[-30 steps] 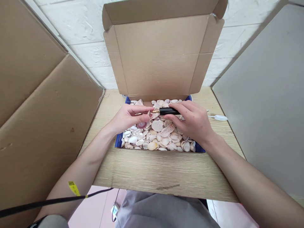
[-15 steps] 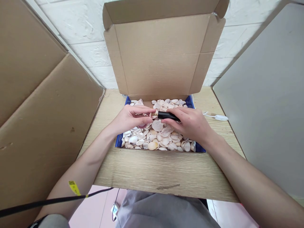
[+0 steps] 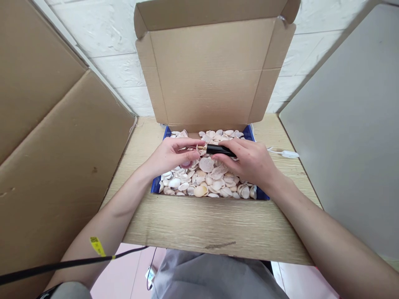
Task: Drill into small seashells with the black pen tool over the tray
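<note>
My right hand (image 3: 246,158) is wrapped round a black cylindrical tool (image 3: 220,150), whose thin gold tip points left. Opposite it, my left hand (image 3: 176,153) pinches a small shell (image 3: 197,148) between thumb and fingers, at the tool's tip. Whether the tip passes through the shell is too small to tell. Both hands are above an open box with blue side walls (image 3: 156,184), filled with many white and cream shells (image 3: 207,165).
The box's brown cardboard lid (image 3: 208,74) stands raised at the back. A white cable connector (image 3: 289,154) lies right of the box on the wooden table (image 3: 187,224). Cardboard (image 3: 62,137) and a grey panel (image 3: 352,124) flank the table. A black cable (image 3: 62,265) crosses the lower left.
The black tool and its tip have shifted very slightly left. My left fingers have moved slightly, and the pinched shell now appears more edge-on.
</note>
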{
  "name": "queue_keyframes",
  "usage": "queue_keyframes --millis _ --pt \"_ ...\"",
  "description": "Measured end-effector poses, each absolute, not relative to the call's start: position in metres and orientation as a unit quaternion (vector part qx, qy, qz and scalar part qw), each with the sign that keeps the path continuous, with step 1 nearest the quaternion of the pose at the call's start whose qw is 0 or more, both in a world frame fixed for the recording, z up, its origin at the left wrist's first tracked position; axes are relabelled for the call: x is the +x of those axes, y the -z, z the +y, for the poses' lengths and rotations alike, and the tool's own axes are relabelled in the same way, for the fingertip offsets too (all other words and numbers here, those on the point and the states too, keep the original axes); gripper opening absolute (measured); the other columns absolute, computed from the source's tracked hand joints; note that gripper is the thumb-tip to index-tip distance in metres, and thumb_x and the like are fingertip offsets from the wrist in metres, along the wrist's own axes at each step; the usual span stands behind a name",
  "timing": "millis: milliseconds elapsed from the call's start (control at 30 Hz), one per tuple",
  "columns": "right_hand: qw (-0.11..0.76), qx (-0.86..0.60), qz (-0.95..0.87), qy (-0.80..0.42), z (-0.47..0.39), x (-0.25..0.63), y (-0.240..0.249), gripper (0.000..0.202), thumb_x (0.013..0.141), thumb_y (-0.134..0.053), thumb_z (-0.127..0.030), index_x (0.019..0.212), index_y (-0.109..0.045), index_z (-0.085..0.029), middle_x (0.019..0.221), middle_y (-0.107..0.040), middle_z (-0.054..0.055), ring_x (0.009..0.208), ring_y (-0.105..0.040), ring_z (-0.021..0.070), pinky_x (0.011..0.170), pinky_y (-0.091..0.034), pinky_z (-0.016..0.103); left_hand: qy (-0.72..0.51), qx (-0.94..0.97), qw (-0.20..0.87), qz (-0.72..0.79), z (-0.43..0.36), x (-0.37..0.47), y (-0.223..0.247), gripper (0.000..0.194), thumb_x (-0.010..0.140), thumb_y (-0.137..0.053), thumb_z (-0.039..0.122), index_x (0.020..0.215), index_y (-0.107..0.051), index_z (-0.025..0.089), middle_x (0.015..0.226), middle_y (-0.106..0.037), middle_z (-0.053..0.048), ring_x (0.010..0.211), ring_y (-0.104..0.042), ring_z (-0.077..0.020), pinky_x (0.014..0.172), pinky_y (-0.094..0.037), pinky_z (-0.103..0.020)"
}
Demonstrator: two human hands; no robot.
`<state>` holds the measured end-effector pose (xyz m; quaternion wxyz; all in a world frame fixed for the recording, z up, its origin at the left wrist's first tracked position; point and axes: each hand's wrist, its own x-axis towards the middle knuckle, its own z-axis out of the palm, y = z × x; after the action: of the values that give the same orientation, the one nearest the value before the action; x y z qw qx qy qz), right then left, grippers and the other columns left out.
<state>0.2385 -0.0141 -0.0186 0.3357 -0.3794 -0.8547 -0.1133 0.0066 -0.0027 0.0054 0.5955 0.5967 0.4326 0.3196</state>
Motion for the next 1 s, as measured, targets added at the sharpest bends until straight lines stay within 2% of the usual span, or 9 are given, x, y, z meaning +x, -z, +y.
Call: queue_keyframes --millis 133,233,433,567,767,833,1000 --pt "0.337 -0.376 -0.855 0.118 -0.0137 0.2384 0.0177 0.033 0.095 -0.052 -0.046 0.091 -0.065 -0.016 0.076 -0.071 0.003 0.066 -0.065 0.0150 0.054 -0.040 0.028 -0.342 0.603 0.591 0.412 -0.0018 0.0053 -0.0014 0.036 0.084 -0.069 0.041 0.106 -0.074 0.014 0.061 -0.061 0.000 0.050 -0.052 -0.0085 0.045 -0.042 -0.021" --pt "0.332 -0.369 -0.861 0.112 -0.0139 0.2389 0.0177 0.032 0.095 -0.052 -0.045 0.092 -0.065 -0.015 0.077 -0.071 0.002 0.068 -0.066 0.0152 0.055 -0.041 0.028 -0.342 0.595 0.594 0.419 -0.0019 0.0056 -0.0006 0.033 0.081 -0.072 0.038 0.104 -0.075 0.014 0.064 -0.063 -0.001 0.050 -0.053 -0.0088 0.046 -0.043 -0.022" --pt "0.333 -0.374 -0.858 0.111 -0.0145 0.2391 0.0181 0.033 0.096 -0.051 -0.046 0.093 -0.065 -0.016 0.078 -0.072 0.002 0.067 -0.065 0.0148 0.054 -0.040 0.028 -0.347 0.564 0.618 0.424 -0.0023 0.0074 -0.0016 0.036 0.076 -0.078 0.033 0.108 -0.073 0.017 0.082 -0.068 -0.004 0.052 -0.054 -0.0083 0.047 -0.044 -0.024" --pt "0.340 -0.373 -0.856 0.115 -0.0146 0.2387 0.0175 0.033 0.096 -0.050 -0.046 0.092 -0.064 -0.016 0.079 -0.072 0.004 0.067 -0.065 0.0146 0.055 -0.041 0.027 -0.329 0.559 0.634 0.420 -0.0020 0.0060 -0.0015 0.039 0.076 -0.078 0.033 0.111 -0.072 0.016 0.070 -0.064 0.000 0.053 -0.051 -0.0081 0.049 -0.043 -0.023" --pt "0.337 -0.374 -0.858 0.102 -0.0147 0.2394 0.0170 0.033 0.096 -0.050 -0.046 0.094 -0.064 -0.017 0.082 -0.072 0.004 0.070 -0.065 0.0149 0.056 -0.041 0.027 -0.332 0.572 0.633 0.402 -0.0019 0.0049 -0.0006 0.044 0.077 -0.078 0.030 0.119 -0.070 0.018 0.068 -0.065 0.000 0.054 -0.053 -0.0089 0.049 -0.044 -0.023" --pt "0.333 -0.377 -0.859 0.092 -0.0147 0.2396 0.0170 0.033 0.096 -0.049 -0.046 0.094 -0.064 -0.017 0.083 -0.072 0.004 0.070 -0.065 0.0152 0.057 -0.042 0.028 -0.338 0.576 0.628 0.399 -0.0023 0.0052 -0.0010 0.045 0.076 -0.078 0.030 0.120 -0.070 0.019 0.074 -0.069 -0.002 0.054 -0.054 -0.0087 0.049 -0.045 -0.023" --pt "0.335 -0.366 -0.863 0.095 -0.0147 0.2394 0.0168 0.032 0.095 -0.052 -0.045 0.095 -0.064 -0.015 0.079 -0.071 0.004 0.070 -0.065 0.0158 0.056 -0.041 0.027 -0.343 0.579 0.617 0.408 -0.0038 0.0056 -0.0024 0.045 0.076 -0.078 0.030 0.120 -0.070 0.021 0.106 -0.073 -0.009 0.056 -0.057 -0.0080 0.048 -0.046 -0.023"
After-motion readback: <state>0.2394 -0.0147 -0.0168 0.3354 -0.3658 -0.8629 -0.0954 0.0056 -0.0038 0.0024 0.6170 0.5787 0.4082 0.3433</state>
